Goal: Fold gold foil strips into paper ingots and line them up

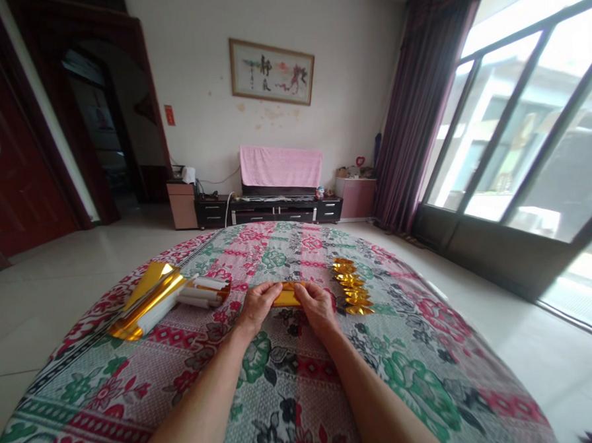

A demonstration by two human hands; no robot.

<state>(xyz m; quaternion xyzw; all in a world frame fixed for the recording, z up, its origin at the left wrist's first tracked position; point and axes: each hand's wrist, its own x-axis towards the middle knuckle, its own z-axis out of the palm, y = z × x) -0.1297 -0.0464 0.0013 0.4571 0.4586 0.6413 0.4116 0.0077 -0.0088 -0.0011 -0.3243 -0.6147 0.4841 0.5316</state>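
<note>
A small strip of gold foil paper (287,297) is stretched between my two hands above the patterned cloth. My left hand (259,307) pinches its left end, thumb on top. The right end is pinched by my right hand (317,305). Just right of my right hand lies a row of several folded gold pieces (353,286) with pointed ends. Loosely rolled gold and white sheets (154,301) lie to the left of my left hand, with smaller rolls (204,292) at their right end.
A floral cloth (277,249) covers the round table. Beyond it, a low black cabinet (211,213) stands by the wall, with a pink cloth (281,166) draped above it. A dark curtain (399,110) and large windows are at the right.
</note>
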